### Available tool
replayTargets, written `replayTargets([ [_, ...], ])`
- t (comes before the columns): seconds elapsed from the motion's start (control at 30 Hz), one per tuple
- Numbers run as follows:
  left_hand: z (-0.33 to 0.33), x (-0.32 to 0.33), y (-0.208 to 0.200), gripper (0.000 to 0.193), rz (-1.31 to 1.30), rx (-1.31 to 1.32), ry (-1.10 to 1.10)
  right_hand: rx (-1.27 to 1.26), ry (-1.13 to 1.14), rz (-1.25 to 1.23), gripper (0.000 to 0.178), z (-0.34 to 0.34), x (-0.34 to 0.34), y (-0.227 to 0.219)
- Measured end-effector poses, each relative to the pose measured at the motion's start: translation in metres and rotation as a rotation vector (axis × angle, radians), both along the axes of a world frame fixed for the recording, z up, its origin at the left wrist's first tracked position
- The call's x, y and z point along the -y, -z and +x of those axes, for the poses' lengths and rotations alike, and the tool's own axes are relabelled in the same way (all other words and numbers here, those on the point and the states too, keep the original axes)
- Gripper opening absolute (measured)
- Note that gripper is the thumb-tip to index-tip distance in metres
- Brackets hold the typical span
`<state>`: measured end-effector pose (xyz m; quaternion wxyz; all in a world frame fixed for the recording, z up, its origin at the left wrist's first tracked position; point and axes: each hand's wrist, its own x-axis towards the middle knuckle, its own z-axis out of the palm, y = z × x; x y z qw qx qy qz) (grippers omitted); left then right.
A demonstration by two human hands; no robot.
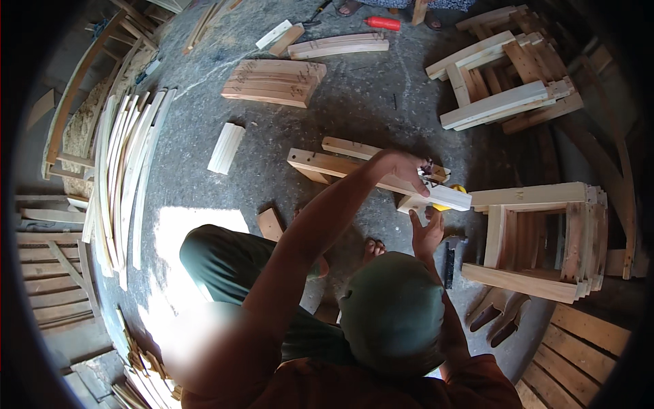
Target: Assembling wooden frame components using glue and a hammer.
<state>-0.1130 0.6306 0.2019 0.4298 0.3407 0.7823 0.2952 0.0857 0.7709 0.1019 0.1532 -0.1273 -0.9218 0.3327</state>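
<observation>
A pale wooden beam lies slanting across the floor in front of me, beside a second beam. My left hand is closed over the near beam close to its right end, thumb on the near side. Under that end a short wooden piece sticks out. My right hand is below it, thumb and fingers up against this piece; some fingertips are hidden. A yellow object, possibly a tape measure, shows partly behind the beam's end. A dark metal tool lies near my right forearm.
Stacked wooden frames stand at right and far right. A pile of boards, a short block and a red bottle lie farther off. Long strips are at left; sandals lie at lower right.
</observation>
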Motion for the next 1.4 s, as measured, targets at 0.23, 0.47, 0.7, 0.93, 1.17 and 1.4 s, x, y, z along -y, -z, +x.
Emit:
replayTargets([
  [0.23, 0.014, 0.002, -0.009, 0.100, 0.062, 0.092, -0.045, -0.030, -0.334, 0.405, 0.072, -0.035, -0.031, -0.140],
  [0.47, 0.047, 0.010, -0.008, 0.075, 0.298, -0.311, -0.290, 0.269, -0.583, 0.310, 0.043, -0.061, -0.057, -0.121],
  [0.7, 0.184, 0.033, 0.047, 0.056, 0.613, -0.631, -0.454, 0.251, -0.590, 0.220, 0.039, -0.075, -0.046, -0.130],
  [0.93, 0.108, -0.032, 0.129, 0.057, 0.429, -0.543, -0.848, 0.327, -0.586, 0.266, 0.041, -0.108, -0.070, -0.123],
  [1.17, 0.058, -0.034, 0.113, 0.050, 0.781, 0.333, -0.759, 0.516, -0.798, 0.046, 0.044, -0.187, -0.089, -0.122],
  [1.4, 0.032, -0.005, 0.080, 0.056, 0.741, 0.651, -0.702, 0.752, -0.853, 0.036, 0.048, -0.240, -0.082, -0.126],
])
